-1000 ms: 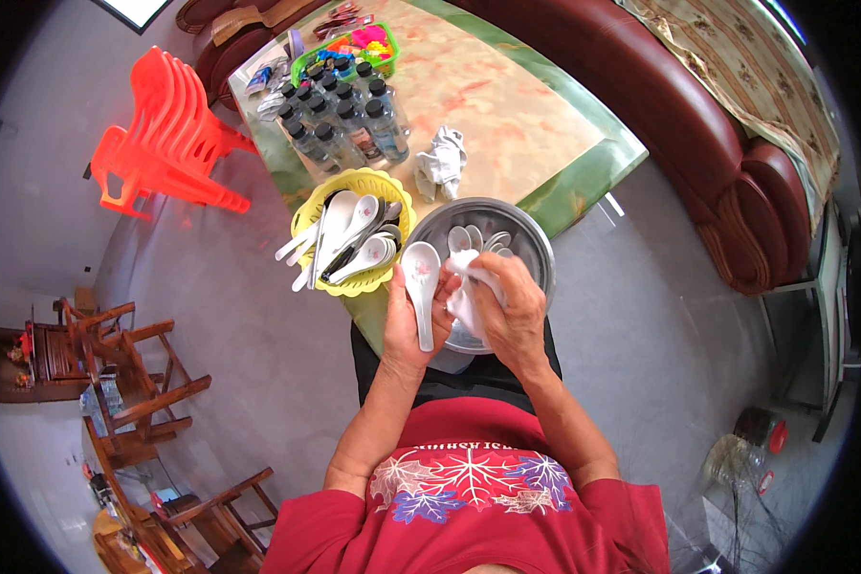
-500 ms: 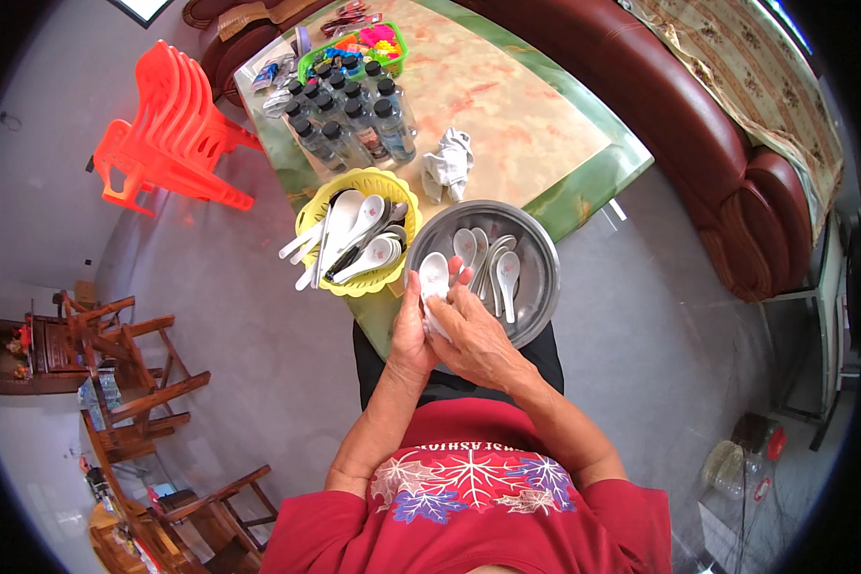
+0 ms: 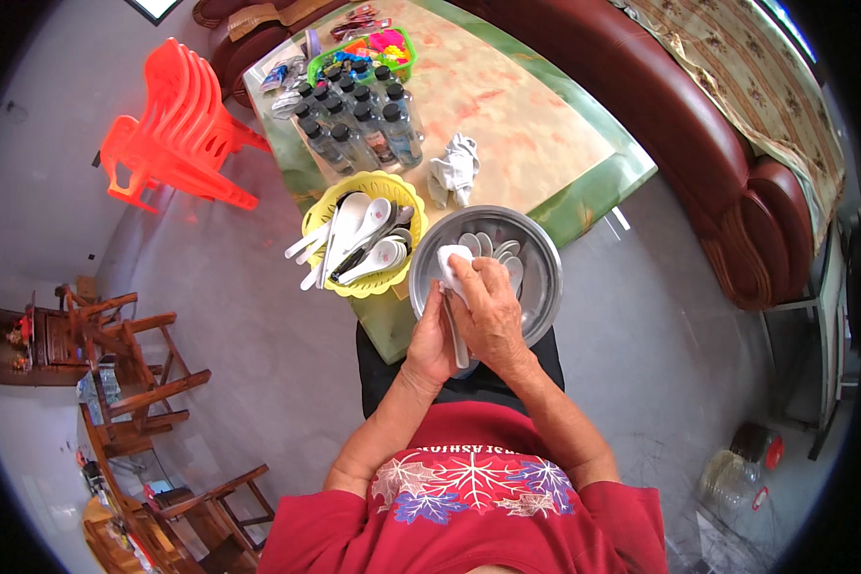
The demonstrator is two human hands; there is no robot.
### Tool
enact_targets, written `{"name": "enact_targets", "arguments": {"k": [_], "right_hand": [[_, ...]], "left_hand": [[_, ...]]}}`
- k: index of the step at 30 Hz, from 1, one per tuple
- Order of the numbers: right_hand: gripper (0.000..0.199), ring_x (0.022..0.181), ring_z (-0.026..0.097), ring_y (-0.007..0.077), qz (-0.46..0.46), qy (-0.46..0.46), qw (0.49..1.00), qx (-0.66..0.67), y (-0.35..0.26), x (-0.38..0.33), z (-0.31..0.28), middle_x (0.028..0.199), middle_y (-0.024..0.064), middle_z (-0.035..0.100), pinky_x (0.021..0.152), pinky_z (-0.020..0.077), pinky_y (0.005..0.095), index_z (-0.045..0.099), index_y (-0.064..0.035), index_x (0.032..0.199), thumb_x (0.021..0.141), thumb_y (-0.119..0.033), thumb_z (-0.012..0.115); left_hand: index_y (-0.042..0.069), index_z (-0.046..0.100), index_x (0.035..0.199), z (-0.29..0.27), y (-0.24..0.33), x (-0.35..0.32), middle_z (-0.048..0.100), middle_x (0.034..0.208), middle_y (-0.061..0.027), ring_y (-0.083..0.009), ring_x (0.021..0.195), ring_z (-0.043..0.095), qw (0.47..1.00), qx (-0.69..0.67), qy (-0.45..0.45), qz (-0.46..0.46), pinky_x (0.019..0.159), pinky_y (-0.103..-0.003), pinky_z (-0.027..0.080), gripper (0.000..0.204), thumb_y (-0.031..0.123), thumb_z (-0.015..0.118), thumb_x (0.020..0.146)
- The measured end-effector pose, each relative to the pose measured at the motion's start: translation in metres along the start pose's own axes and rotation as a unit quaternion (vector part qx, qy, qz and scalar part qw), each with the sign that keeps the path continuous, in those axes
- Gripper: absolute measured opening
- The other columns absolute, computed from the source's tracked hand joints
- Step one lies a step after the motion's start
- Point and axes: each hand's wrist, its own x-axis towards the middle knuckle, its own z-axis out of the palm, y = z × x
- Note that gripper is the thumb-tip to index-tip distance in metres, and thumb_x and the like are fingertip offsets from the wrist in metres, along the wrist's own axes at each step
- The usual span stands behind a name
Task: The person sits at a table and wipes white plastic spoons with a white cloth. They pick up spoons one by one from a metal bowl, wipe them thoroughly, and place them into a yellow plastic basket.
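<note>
Gripping a long-handled spoon point(image 3: 457, 335), the left hand point(image 3: 429, 337) stays closed around it while the right hand point(image 3: 489, 311) presses a white cloth point(image 3: 452, 260) against its bowl. Both hands meet over the near rim of a steel basin point(image 3: 541, 287) holding more spoons. Just left sits a yellow basket point(image 3: 318, 214) of white spoons; beyond stand dark-capped bottles point(image 3: 359, 124) on the green-edged tabletop point(image 3: 593, 196).

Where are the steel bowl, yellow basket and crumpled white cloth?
steel bowl point(image 3: 542, 271), head view, bare right rim.
yellow basket point(image 3: 378, 183), head view, far rim.
crumpled white cloth point(image 3: 454, 170), head view, middle of the cloth on the table.
</note>
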Motion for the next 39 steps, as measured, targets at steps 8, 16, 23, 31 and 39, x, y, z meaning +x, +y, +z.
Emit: {"name": "enact_targets", "arguments": {"k": [8, 16, 23, 31, 39], "right_hand": [[0.016, 0.079, 0.055, 0.0352, 0.039, -0.161, 0.984, 0.064, -0.019, -0.039, 0.0, 0.085, 0.0165, 0.049, 0.061, 0.0469, 0.0443, 0.053, -0.0048, 0.092, 0.079, -0.012, 0.059], [0.026, 0.077, 0.054, 0.0299, 0.09, -0.383, 0.886, 0.247, -0.008, -0.07, -0.013, 0.081, 0.0151, 0.053, 0.069, 0.0428, 0.0377, 0.063, -0.0086, 0.107, 0.084, -0.019, 0.059], [0.027, 0.081, 0.054, 0.0291, 0.105, -0.331, 0.913, 0.213, 0.009, -0.079, -0.016, 0.083, 0.0135, 0.054, 0.073, 0.0436, 0.0383, 0.062, -0.0082, 0.11, 0.085, -0.018, 0.057], [0.03, 0.084, 0.053, 0.0292, 0.155, -0.344, 0.902, 0.208, 0.018, -0.08, -0.02, 0.086, 0.0133, 0.052, 0.075, 0.0426, 0.0379, 0.06, -0.0076, 0.112, 0.086, -0.022, 0.056], [0.028, 0.081, 0.056, 0.0296, 0.201, -0.291, 0.913, 0.201, 0.027, -0.069, -0.026, 0.085, 0.0137, 0.054, 0.072, 0.0445, 0.0378, 0.061, -0.004, 0.105, 0.083, -0.02, 0.059]], "left_hand": [[0.008, 0.046, 0.118, -0.031, 0.009, 0.012, 0.057, 0.118, -0.0123, -0.0226, 0.103, 0.057, 0.997, -0.068, 0.027, 0.02, 0.084, -0.039, 0.05, 0.044, 0.043, 0.049, 0.091], [0.011, 0.048, 0.11, -0.094, 0.039, 0.032, 0.063, 0.099, -0.0116, -0.0178, 0.07, 0.063, 0.993, -0.023, 0.103, 0.049, 0.049, -0.025, 0.047, 0.026, 0.011, 0.06, 0.086], [-0.003, 0.054, 0.109, -0.133, 0.088, 0.072, 0.06, 0.089, -0.0081, -0.012, 0.063, 0.059, 0.807, 0.484, 0.281, 0.188, 0.048, -0.022, 0.045, 0.029, 0.011, 0.056, 0.084], [0.002, 0.053, 0.093, -0.149, 0.124, 0.127, 0.059, 0.088, -0.0169, -0.0349, 0.074, 0.06, 0.539, 0.729, 0.305, 0.29, 0.068, -0.043, 0.046, 0.018, 0.004, 0.059, 0.077], [0.006, 0.059, 0.083, -0.159, 0.141, 0.156, 0.063, 0.078, -0.0145, -0.0333, 0.076, 0.061, 0.494, 0.776, 0.288, 0.265, 0.068, -0.043, 0.046, 0.016, 0.007, 0.068, 0.07]]}}
